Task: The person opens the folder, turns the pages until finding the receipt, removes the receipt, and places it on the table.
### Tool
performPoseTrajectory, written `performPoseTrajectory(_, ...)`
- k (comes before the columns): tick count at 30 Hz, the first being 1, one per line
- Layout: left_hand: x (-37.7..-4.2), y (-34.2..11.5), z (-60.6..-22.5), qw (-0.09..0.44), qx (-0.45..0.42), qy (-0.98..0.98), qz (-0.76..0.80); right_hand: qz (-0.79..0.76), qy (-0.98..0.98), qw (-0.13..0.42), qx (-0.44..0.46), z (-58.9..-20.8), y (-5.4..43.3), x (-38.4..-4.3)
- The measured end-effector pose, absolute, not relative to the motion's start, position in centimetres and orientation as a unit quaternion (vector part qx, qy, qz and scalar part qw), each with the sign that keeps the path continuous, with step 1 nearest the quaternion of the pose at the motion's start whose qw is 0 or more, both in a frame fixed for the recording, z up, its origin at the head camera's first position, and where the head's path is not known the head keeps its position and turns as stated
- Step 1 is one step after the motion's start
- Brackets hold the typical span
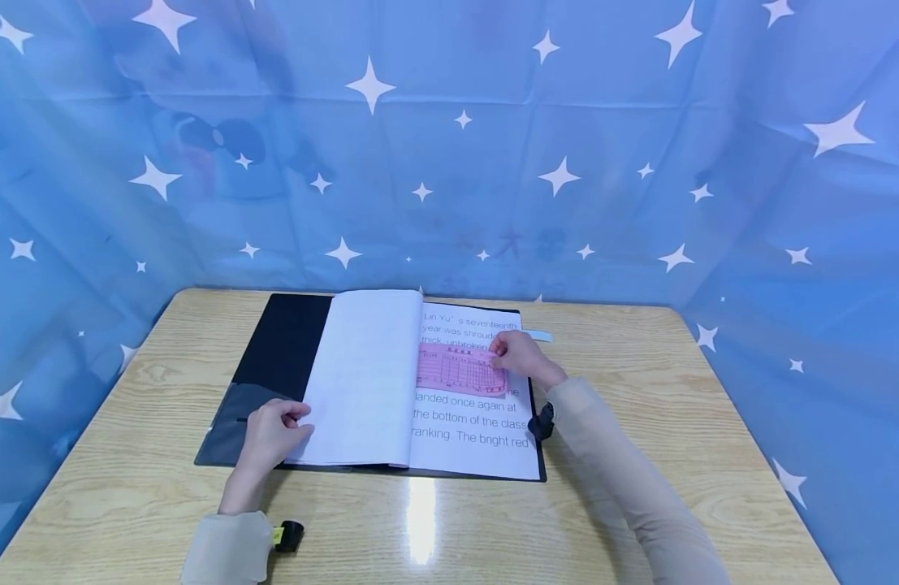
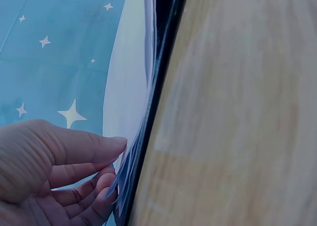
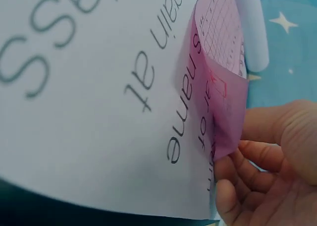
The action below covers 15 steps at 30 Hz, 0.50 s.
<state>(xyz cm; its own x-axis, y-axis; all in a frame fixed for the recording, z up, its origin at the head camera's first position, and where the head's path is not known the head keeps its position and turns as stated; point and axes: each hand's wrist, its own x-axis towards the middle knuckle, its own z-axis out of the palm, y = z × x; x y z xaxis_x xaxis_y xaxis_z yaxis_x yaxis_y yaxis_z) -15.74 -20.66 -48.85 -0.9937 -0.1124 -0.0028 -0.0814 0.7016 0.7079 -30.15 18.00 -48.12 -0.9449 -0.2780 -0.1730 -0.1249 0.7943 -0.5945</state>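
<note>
A black folder (image 1: 284, 341) lies spread on the table with a blank white page (image 1: 365, 374) on the left and a page of large printed text (image 1: 467, 451) on the right. Across the printed page is a pink sheet (image 1: 460, 370) with a ruled grid, like an answer sheet. My right hand (image 1: 522, 356) pinches its right end between thumb and fingers; in the right wrist view that pink end (image 3: 228, 107) curves up off the text. At the left page's outer edge, my left hand (image 1: 270, 431) holds the page edges (image 2: 126, 179) between thumb and curled fingers.
A light blue tab (image 1: 538, 335) sticks out past the folder's right side. The wooden table (image 1: 624, 349) reaches back to a blue curtain (image 1: 449, 162) with white stars. Dark wrist cameras are strapped at both sleeves.
</note>
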Motion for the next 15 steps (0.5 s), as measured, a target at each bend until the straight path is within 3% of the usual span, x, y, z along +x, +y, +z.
performPoseTrajectory(15, -15.71, -20.7, -48.83, 0.016, 0.056, -0.92, -0.387, -0.379, 0.909, 0.132, -0.113, -48.03, 18.77, -30.05)
